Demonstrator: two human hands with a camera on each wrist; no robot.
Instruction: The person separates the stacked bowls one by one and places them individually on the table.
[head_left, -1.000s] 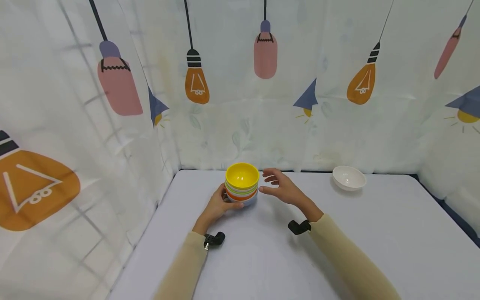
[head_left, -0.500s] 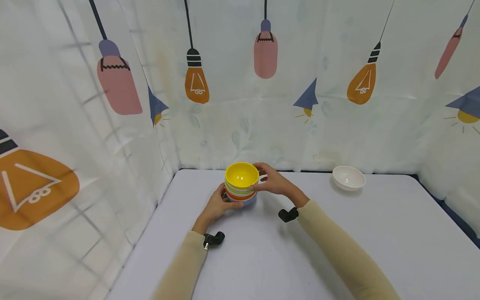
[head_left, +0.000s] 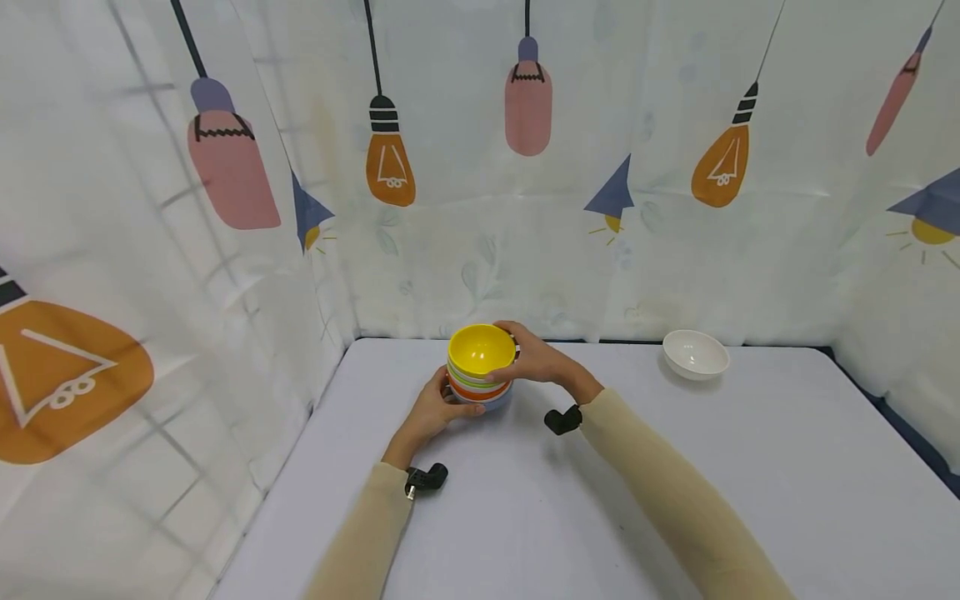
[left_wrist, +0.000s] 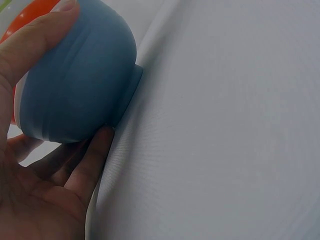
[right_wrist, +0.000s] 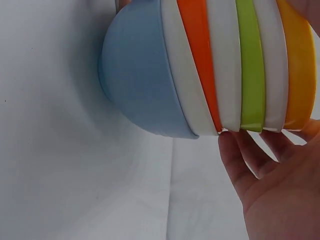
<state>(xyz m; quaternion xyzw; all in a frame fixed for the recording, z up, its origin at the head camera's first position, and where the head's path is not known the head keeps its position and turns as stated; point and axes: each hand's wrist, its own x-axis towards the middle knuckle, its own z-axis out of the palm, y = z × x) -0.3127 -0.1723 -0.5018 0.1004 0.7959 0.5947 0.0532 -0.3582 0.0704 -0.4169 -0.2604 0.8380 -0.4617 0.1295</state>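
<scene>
Bowls (head_left: pixel 472 363) stood stacked on the worktop (head_left: pixel 517 517). Left hand (head_left: pixel 431 413) gripped the blue bowl (right_wrist: pixel 137 75) lowest down; right hand (head_left: pixel 538 358) grasped upper ones.

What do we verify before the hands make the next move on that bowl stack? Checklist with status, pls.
1. Left hand holding blue bottom bowl: ok, thumb and fingers on opposite sides.
2. Right hand gripping only the intended bowls: cannot tell, fingers span several rims.
3. Bowls nested evenly: not ok, orange bowl shows a wedge-shaped band.
4. Yellow top bowl empty: ok.
5. Separate white bowl clear of both hands: ok, off to the right.
</scene>
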